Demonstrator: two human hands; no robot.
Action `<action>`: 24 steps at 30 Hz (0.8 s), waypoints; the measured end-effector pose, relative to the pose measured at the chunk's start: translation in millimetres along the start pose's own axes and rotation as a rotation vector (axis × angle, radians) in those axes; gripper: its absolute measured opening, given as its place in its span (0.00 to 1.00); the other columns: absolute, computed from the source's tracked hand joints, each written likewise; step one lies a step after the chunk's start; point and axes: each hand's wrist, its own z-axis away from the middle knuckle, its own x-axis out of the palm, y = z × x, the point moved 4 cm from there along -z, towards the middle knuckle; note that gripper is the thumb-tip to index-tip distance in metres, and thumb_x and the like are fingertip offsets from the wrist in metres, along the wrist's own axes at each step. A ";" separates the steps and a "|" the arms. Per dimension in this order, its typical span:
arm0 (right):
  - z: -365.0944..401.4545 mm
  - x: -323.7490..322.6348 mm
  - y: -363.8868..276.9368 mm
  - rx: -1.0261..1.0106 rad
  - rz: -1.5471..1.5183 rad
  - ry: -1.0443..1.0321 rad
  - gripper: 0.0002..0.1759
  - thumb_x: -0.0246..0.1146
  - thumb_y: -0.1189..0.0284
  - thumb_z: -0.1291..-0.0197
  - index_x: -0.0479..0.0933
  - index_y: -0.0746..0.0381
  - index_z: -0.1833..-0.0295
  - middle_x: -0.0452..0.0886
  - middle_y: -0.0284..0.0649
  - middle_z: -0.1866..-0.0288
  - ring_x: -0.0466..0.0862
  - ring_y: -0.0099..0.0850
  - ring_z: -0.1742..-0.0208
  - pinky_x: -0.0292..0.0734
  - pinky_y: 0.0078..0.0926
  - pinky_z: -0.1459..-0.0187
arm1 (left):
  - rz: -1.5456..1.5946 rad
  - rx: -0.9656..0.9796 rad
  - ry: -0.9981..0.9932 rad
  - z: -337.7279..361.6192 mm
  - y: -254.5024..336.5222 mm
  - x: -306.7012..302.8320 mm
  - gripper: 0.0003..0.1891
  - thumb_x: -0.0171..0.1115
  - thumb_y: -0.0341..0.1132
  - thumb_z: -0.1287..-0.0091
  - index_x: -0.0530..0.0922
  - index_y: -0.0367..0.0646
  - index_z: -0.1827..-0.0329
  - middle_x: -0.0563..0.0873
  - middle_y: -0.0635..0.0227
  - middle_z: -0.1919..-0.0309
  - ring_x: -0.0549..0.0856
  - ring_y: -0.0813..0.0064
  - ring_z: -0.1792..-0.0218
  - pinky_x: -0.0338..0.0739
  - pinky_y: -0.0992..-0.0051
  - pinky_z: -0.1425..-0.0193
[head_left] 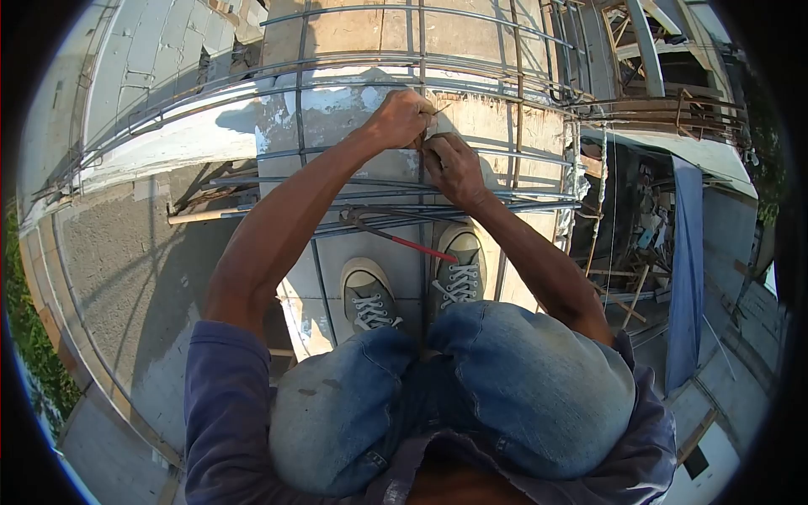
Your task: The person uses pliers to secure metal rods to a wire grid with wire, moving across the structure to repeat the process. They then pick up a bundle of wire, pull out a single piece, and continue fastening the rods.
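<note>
Rebar (422, 57) runs beneath our left hand (402, 119) and right hand (455, 170), curled close together (what they pinch, we cannot tell); pincers (376, 231) lie this side of them.

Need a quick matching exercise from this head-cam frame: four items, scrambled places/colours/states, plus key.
Items:
1. Long-handled metal pincers
2. Grey-green canvas sneakers with pale toe caps
3. Bare left hand
4. Long blue fabric sheet

Matches:
A. Hanging toward the right side of the picture
B. At the thin steel bars, just beyond the right hand
C. Has one red handle
D. White-laced, toes facing the bars

Pairs: 1-C, 2-D, 3-B, 4-A
</note>
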 end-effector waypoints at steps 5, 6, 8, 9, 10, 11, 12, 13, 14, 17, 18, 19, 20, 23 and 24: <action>-17.7 -14.2 -3.3 -0.292 0.132 -0.179 0.16 0.65 0.81 0.51 0.74 0.62 0.55 0.78 0.42 0.56 0.81 0.41 0.58 0.81 0.37 0.61 | -0.304 0.164 -0.265 -46.3 -1.0 13.7 0.08 0.61 0.30 0.45 0.84 0.35 0.68 0.84 0.57 0.78 0.83 0.69 0.74 0.78 0.65 0.66; -21.6 -13.9 -2.7 -0.381 0.230 -0.352 0.14 0.64 0.78 0.50 0.73 0.61 0.56 0.76 0.40 0.57 0.80 0.39 0.56 0.80 0.35 0.60 | -0.307 0.166 -0.335 -51.7 -0.3 19.2 0.08 0.61 0.30 0.47 0.84 0.36 0.68 0.84 0.56 0.78 0.82 0.68 0.75 0.77 0.64 0.67; -25.2 -7.0 -1.9 -0.519 0.406 -0.583 0.11 0.62 0.71 0.48 0.73 0.60 0.58 0.74 0.37 0.61 0.77 0.34 0.53 0.78 0.31 0.56 | -0.490 0.146 -0.522 -56.2 18.7 21.8 0.11 0.62 0.29 0.51 0.86 0.39 0.65 0.84 0.53 0.75 0.81 0.64 0.75 0.75 0.63 0.69; -31.6 -10.1 -6.3 -0.542 0.411 -0.587 0.11 0.62 0.71 0.48 0.73 0.60 0.58 0.74 0.37 0.61 0.77 0.34 0.53 0.78 0.31 0.56 | -0.488 0.144 -0.498 -57.9 24.3 23.1 0.11 0.62 0.29 0.51 0.86 0.39 0.65 0.84 0.53 0.75 0.81 0.64 0.75 0.75 0.63 0.69; -36.5 -10.5 -14.8 -0.587 0.511 -0.684 0.10 0.61 0.71 0.47 0.73 0.60 0.58 0.73 0.36 0.61 0.76 0.34 0.54 0.77 0.31 0.54 | -0.510 0.150 -0.520 -58.1 26.9 23.1 0.12 0.62 0.29 0.52 0.86 0.41 0.64 0.85 0.53 0.73 0.82 0.63 0.73 0.76 0.63 0.69; -42.4 -7.3 -23.6 -0.638 0.616 -0.766 0.09 0.61 0.70 0.45 0.74 0.59 0.59 0.73 0.35 0.62 0.76 0.33 0.54 0.76 0.31 0.52 | -0.544 0.151 -0.536 -58.4 29.4 19.5 0.14 0.62 0.29 0.53 0.87 0.42 0.62 0.86 0.53 0.71 0.83 0.61 0.72 0.76 0.63 0.69; -46.0 -6.6 -27.2 -0.606 0.591 -0.787 0.08 0.60 0.70 0.44 0.74 0.58 0.59 0.73 0.35 0.62 0.75 0.33 0.54 0.75 0.30 0.51 | -0.544 0.112 -0.536 -62.3 26.9 21.2 0.14 0.63 0.29 0.52 0.88 0.47 0.61 0.87 0.60 0.69 0.83 0.65 0.70 0.77 0.62 0.70; -49.6 -6.6 -26.4 -0.581 0.568 -0.796 0.07 0.59 0.69 0.43 0.74 0.57 0.59 0.73 0.34 0.62 0.75 0.32 0.54 0.74 0.30 0.49 | -0.556 0.069 -0.528 -66.3 27.2 17.1 0.15 0.64 0.30 0.50 0.89 0.52 0.59 0.89 0.67 0.66 0.84 0.70 0.69 0.79 0.62 0.70; -52.3 -6.5 -26.4 -0.570 0.536 -0.785 0.07 0.59 0.69 0.43 0.75 0.57 0.58 0.73 0.34 0.62 0.75 0.33 0.54 0.74 0.31 0.49 | -0.532 0.037 -0.542 -58.1 40.1 7.6 0.18 0.63 0.29 0.48 0.88 0.56 0.54 0.89 0.67 0.61 0.86 0.68 0.64 0.81 0.63 0.64; -62.6 -10.7 -34.3 -0.571 0.546 -0.743 0.10 0.58 0.69 0.42 0.77 0.55 0.55 0.75 0.35 0.58 0.78 0.33 0.51 0.75 0.34 0.49 | -0.353 0.018 -0.551 -67.3 43.6 14.9 0.16 0.62 0.28 0.44 0.87 0.55 0.54 0.89 0.65 0.60 0.86 0.65 0.63 0.81 0.65 0.62; -60.9 -9.9 -29.3 -0.600 0.547 -0.704 0.11 0.58 0.69 0.42 0.77 0.54 0.53 0.76 0.36 0.55 0.79 0.33 0.50 0.75 0.36 0.50 | -0.349 0.069 -0.499 -74.2 44.8 22.0 0.14 0.62 0.29 0.43 0.87 0.53 0.55 0.89 0.64 0.63 0.87 0.66 0.67 0.81 0.65 0.65; -58.7 -6.9 -24.5 -0.625 0.545 -0.670 0.13 0.58 0.70 0.42 0.77 0.54 0.50 0.78 0.37 0.53 0.80 0.34 0.49 0.76 0.37 0.50 | -0.342 0.121 -0.450 -79.5 45.7 28.7 0.12 0.62 0.30 0.42 0.88 0.50 0.57 0.89 0.64 0.66 0.87 0.67 0.70 0.81 0.66 0.67; -64.7 -10.5 -31.9 -0.563 0.547 -0.752 0.15 0.56 0.72 0.41 0.76 0.53 0.47 0.79 0.39 0.49 0.81 0.35 0.48 0.78 0.38 0.52 | -0.173 0.106 -0.367 -82.2 43.3 28.8 0.11 0.62 0.30 0.43 0.88 0.48 0.59 0.89 0.63 0.70 0.86 0.68 0.73 0.81 0.66 0.69; -45.4 20.1 25.9 -0.297 0.490 -1.012 0.25 0.55 0.73 0.42 0.70 0.57 0.36 0.79 0.46 0.47 0.82 0.38 0.51 0.79 0.39 0.57 | -0.006 0.106 -0.096 -68.1 49.9 3.4 0.10 0.60 0.30 0.44 0.87 0.42 0.63 0.87 0.63 0.79 0.86 0.70 0.77 0.80 0.67 0.72; -62.1 0.7 -8.0 -0.395 0.457 -0.782 0.22 0.61 0.78 0.48 0.73 0.58 0.44 0.82 0.43 0.64 0.85 0.41 0.67 0.79 0.38 0.68 | -0.057 0.191 0.002 -77.0 39.1 4.4 0.10 0.59 0.29 0.45 0.87 0.42 0.64 0.87 0.62 0.79 0.87 0.69 0.77 0.80 0.67 0.72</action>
